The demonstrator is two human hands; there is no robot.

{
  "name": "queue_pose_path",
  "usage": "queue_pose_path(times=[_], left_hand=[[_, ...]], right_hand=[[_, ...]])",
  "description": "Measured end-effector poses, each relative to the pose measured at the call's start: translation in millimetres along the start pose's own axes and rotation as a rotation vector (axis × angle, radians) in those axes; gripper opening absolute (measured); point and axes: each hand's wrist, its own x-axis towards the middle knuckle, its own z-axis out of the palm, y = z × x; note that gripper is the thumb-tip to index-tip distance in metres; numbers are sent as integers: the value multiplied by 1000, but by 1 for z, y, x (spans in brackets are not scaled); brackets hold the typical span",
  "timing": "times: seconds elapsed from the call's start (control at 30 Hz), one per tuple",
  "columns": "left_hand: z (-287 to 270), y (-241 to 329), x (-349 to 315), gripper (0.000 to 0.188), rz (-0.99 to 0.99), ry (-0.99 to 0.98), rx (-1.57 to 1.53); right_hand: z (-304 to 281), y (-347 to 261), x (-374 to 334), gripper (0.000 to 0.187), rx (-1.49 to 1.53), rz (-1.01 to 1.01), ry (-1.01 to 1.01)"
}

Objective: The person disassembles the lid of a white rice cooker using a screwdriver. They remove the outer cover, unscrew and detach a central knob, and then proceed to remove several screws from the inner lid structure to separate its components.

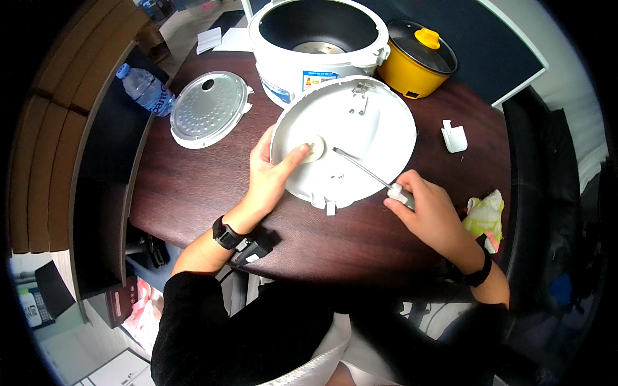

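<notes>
Hands at work on a round white plastic cooker lid (pixel 360 138), lying underside-up on a dark, glossy wooden table (pixel 193 186) just in front of the open white rice cooker body (pixel 309 48). Left hand (pixel 270 174) grips the lid's near-left rim, its thumb stretched inward and pressing a small pale round cap (pixel 313 150) near the lid's centre; the remaining fingers curl behind the rim and are hidden. Right hand (pixel 428 212) is closed around the light handle of a screwdriver (pixel 367 170), whose thin metal shaft slants up-left so that its tip rests on the lid's inner face; the exact contact point is too small to make out. To the left lies a perforated, dull-metal inner plate (pixel 209 108) with a white rim, and beyond it a clear plastic water bottle (pixel 147 90) on its side. A small yellow pot (pixel 415 61) with a dark glass lid stands right of the cooker. A small white plastic clip (pixel 454 136) rests apart on the table's right, and a crumpled yellow-white cloth (pixel 484 215) sits just beside the right wrist, partly hidden by it. Both wrists carry dark bands.
</notes>
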Motion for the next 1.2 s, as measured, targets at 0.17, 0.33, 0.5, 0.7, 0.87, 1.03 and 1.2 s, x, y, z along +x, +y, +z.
queue_pose_path(times=[0.17, 0.33, 0.5, 0.7, 0.87, 1.03, 1.2], left_hand=[[-1, -2, 3, 40, -93, -11, -30], [-3, -4, 3, 40, -114, 0, -27], [-2, -1, 3, 41, -138, -14, 3], [-1, -1, 2, 42, -202, -2, 14], [1, -1, 4, 43, -263, -24, -1], [1, -1, 4, 46, -337, -51, -7], [0, 2, 5, 47, -390, -69, -66]], right_hand=[[-22, 19, -12, 28, -25, 194, 28], [-29, 54, -24, 27, -81, 306, 17], [-17, 73, -25, 27, -145, 373, -17], [-19, 78, -23, 29, -272, 353, -76], [-21, 79, -17, 29, -341, 269, -124], [-21, 62, -8, 28, -239, 184, -100], [-12, 52, 11, 21, -173, 170, -142]])
